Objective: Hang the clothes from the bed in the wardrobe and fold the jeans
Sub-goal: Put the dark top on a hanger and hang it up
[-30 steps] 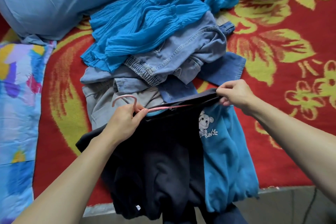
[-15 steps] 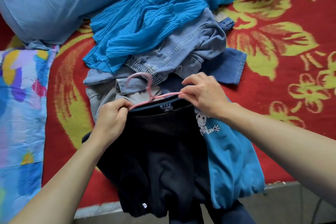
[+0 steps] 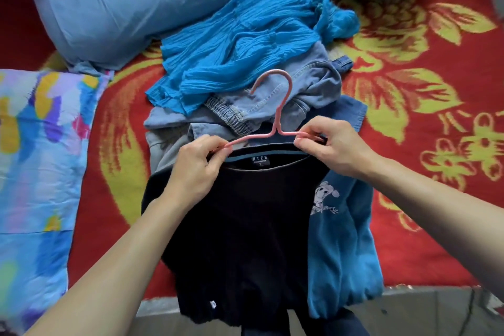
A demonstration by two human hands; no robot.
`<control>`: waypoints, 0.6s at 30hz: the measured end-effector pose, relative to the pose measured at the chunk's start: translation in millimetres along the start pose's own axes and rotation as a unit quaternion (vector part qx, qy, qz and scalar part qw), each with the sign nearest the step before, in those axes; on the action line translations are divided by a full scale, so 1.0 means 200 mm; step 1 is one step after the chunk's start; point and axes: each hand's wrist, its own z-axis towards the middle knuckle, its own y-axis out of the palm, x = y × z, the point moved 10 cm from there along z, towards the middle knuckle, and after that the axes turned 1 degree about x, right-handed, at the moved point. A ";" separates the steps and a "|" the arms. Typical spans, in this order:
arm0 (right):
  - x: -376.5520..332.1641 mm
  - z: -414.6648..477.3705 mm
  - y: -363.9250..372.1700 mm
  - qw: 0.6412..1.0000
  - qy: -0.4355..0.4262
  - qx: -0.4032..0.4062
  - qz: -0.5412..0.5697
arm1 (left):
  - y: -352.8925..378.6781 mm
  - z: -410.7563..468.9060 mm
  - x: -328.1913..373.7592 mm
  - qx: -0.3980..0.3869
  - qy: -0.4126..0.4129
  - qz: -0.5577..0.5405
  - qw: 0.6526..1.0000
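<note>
Head view: left hand and right hand pinch a thin pink hanger at a black tee collar.
Soft tee drapes over the bed edge; label reads "MTEE", perhaps size S.

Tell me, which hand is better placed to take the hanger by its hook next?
Probably the right hand: its fingertips pinch the pink hanger just beside the hook's stem; the left hand pinches farther out.

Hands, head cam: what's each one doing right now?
Left hand: closed, pinching one end of the pink hanger at the black T-shirt collar.
Right hand: closed, pinching the hanger's other end at the collar.
</note>
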 end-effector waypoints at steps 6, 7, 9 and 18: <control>-0.50 -0.11 -0.21 0.987 0.004 -0.100 0.127 | -0.27 -0.08 0.36 -0.002 0.047 0.019 0.999; -0.58 -0.15 -0.25 0.984 0.002 -0.119 0.136 | -0.33 -0.11 0.42 -0.002 0.050 0.028 0.998; -0.74 -0.23 -0.29 0.977 -0.005 -0.171 0.126 | -0.42 -0.18 0.52 -0.004 0.050 0.045 0.998; -1.18 -0.77 -0.25 0.940 -0.062 -0.303 0.144 | -0.97 -0.94 0.46 0.151 -0.206 0.065 0.965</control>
